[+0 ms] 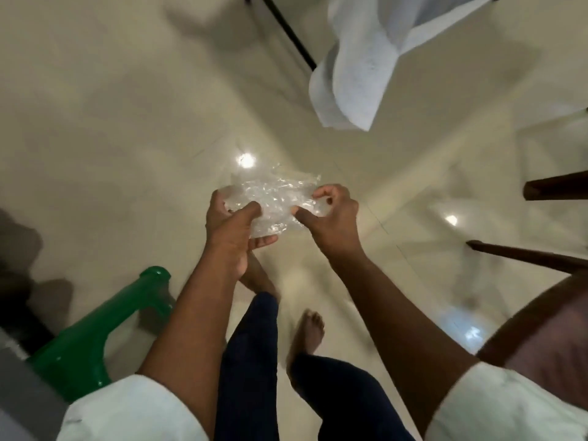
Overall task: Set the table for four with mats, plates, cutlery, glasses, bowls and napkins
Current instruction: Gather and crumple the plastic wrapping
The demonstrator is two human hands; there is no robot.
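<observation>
A crumpled piece of clear plastic wrap [273, 195] is stretched between both hands at chest height over the floor. My left hand [230, 224] grips its left end with thumb and curled fingers. Its right end is pinched between the thumb and fingers of my right hand [331, 214]. A white tablecloth corner [359, 81] hangs down at the upper right. No mats, plates, cutlery, glasses, bowls or napkins are in view.
Glossy cream floor tiles [127, 138] fill the view. A green plastic stool leg [95, 338] stands at lower left. Dark wooden chair parts [541, 259] jut in from the right. A black table leg [289, 30] runs at the top. My bare feet [307, 332] are below.
</observation>
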